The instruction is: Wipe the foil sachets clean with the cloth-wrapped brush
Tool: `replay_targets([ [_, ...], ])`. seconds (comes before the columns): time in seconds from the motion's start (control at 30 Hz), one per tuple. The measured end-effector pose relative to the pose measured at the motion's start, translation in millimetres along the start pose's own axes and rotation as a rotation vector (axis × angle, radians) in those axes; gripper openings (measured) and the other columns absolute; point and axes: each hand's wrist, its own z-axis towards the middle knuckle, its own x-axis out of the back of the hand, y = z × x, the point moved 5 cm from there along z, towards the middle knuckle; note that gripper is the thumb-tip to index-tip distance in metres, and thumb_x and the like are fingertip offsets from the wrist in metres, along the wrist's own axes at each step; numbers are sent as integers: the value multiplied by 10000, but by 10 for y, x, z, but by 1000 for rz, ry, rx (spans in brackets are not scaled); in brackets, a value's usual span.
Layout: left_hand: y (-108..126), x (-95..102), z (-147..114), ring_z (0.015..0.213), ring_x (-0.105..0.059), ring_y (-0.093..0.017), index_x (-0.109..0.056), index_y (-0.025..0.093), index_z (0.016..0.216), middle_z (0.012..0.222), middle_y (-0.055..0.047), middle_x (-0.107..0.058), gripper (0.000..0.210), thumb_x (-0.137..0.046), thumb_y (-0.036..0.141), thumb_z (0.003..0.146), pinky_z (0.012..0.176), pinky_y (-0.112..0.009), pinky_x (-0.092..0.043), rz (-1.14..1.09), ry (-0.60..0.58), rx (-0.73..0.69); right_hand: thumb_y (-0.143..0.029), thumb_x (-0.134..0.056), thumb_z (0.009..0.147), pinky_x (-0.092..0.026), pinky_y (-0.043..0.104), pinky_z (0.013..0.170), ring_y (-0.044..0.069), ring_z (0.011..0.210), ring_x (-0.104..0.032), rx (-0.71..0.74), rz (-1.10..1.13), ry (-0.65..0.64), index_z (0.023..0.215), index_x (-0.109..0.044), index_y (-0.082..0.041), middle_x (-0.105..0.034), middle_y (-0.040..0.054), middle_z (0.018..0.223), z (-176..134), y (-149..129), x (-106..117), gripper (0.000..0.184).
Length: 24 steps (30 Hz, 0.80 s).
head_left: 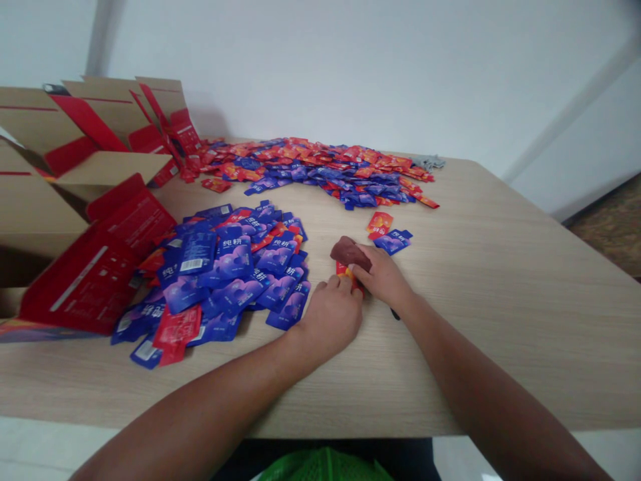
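In the middle of the table, my left hand (334,312) has its fingers curled down on a small red-orange sachet (341,268), mostly covered by both hands. My right hand (384,275) closes on a brownish-red, soft-looking folded cloth (346,251) that lies over the sachet's upper part. Just beyond the right hand lie another red-orange sachet (380,223) and a blue-purple sachet (393,242), overlapping slightly. Under my right wrist a small black tip (395,314) shows; its kind is hidden.
A heap of mostly blue sachets (233,260) lies left of my hands. Along the wall stretches a long pile of mixed red and blue sachets (320,167), with a grey crumpled cloth (429,162) at its right end. Open red-and-brown cardboard boxes (95,267) stand at the left.
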Motion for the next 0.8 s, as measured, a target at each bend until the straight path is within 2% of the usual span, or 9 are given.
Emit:
replay_targets([
  [0.13,0,4,4,1120,-606,-345,-727,146,1180,1238,-195,-678,298,-500,291,1054,895,-483,-553,-1,0,1,-334,-670,941,-493,580,1127,360,1249,-653,-47,10,49,1425,-644,-206,-715,153,1365,-8,30,25,501],
  [0.27,0,4,3,1134,-602,-350,-724,142,1187,1233,-197,-675,302,-497,292,1055,904,-492,-553,-7,-9,3,-334,-673,950,-499,569,1136,345,1278,-648,16,75,112,1467,-606,-232,-700,138,1396,-24,-49,79,532],
  [0.5,1,11,0,1183,-591,-342,-707,132,1237,1301,-201,-656,310,-498,264,1051,915,-480,-559,-13,10,-19,-234,-697,915,-501,528,1152,311,1300,-648,169,127,-78,1427,-642,-248,-699,108,1432,-42,-187,-25,515],
  [0.8,2,-6,1,1177,-595,-345,-707,133,1218,1329,-205,-648,290,-522,277,1049,912,-481,-557,10,16,-22,-273,-710,934,-505,527,1141,314,1280,-651,141,89,-54,1447,-632,-243,-705,113,1414,-34,-126,-51,520],
])
